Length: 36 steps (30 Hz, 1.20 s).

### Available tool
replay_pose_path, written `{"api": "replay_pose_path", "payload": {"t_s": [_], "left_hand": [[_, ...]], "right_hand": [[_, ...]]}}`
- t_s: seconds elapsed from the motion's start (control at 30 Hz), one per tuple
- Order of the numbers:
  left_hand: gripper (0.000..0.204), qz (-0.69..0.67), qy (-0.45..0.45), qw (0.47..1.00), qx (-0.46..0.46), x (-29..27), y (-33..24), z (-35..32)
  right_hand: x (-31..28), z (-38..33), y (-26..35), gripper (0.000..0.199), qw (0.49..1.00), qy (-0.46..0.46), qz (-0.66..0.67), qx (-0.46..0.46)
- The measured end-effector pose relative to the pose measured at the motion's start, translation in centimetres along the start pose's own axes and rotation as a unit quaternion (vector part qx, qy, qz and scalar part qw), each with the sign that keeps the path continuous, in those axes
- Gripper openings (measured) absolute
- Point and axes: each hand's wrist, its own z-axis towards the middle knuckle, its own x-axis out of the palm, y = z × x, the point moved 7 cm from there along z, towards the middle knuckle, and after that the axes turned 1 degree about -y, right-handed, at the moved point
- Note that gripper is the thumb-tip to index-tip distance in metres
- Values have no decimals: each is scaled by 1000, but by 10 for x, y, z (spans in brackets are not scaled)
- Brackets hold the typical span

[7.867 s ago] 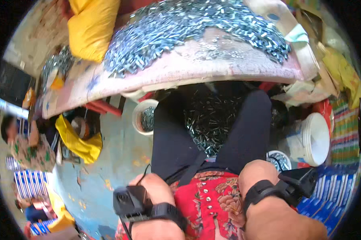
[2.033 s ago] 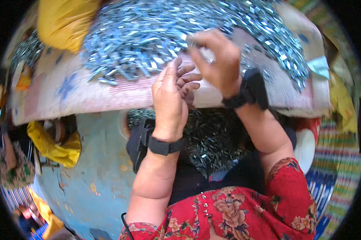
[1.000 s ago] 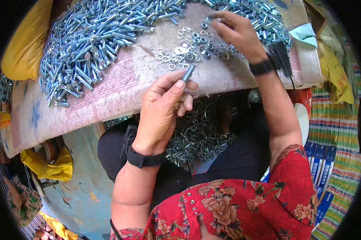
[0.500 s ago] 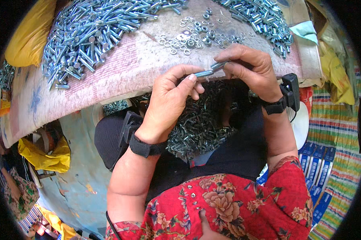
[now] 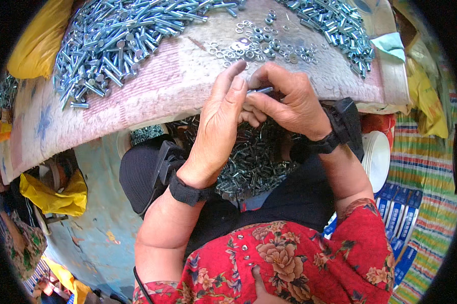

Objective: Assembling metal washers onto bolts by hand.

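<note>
Just in front of the padded table edge, my two hands meet at a small silver bolt (image 5: pixel 261 90). My right hand (image 5: pixel 289 104) pinches it between thumb and bent forefinger. My left hand (image 5: pixel 219 119) is against the bolt's left end, its thumb and forefinger pointing up and its other fingers curled below. The fingers hide most of the bolt, and whether a metal sleeve is on it cannot be made out. Beyond my hands lies a scatter of washers and nuts (image 5: pixel 261 44).
A large heap of bolts (image 5: pixel 122 40) covers the table's left side; a heap of metal sleeves (image 5: pixel 340 33) lies at right. Between my knees sits a mass of darker metal parts (image 5: pixel 253 167). A white bucket (image 5: pixel 378 161) and blue boxes (image 5: pixel 398 213) stand right. Yellow bag (image 5: pixel 56 195) at left.
My right hand has come left and down to my left hand, bringing the two pieces together. My left thumb and forefinger have straightened upward. The view has shifted slightly.
</note>
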Motion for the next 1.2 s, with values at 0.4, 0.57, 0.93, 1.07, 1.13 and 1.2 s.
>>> {"api": "replay_pose_path", "payload": {"t_s": [0.4, 0.57, 0.93, 1.07, 1.13, 1.2], "left_hand": [[37, -69, -156, 985, -21, -32, -7, 1], [35, -109, -165, 980, -19, -36, -6, 1], [32, -117, -149, 982, -26, -39, -5, 1], [32, -122, -136, 983, -33, -40, -5, 1], [32, -125, -135, 982, -40, -41, -4, 1], [33, -119, -162, 979, -31, -43, -5, 0]], "right_hand": [[-17, 67, -48, 20, 983, 8, -178, -51], [2, 77, -55, 16, 949, 66, -269, -151], [13, 93, -55, 13, 924, 163, -321, -131], [15, 87, -51, 13, 909, 159, -355, -148], [15, 85, -56, 13, 911, 150, -360, -135], [10, 82, -58, 12, 911, 140, -369, -123]]}}
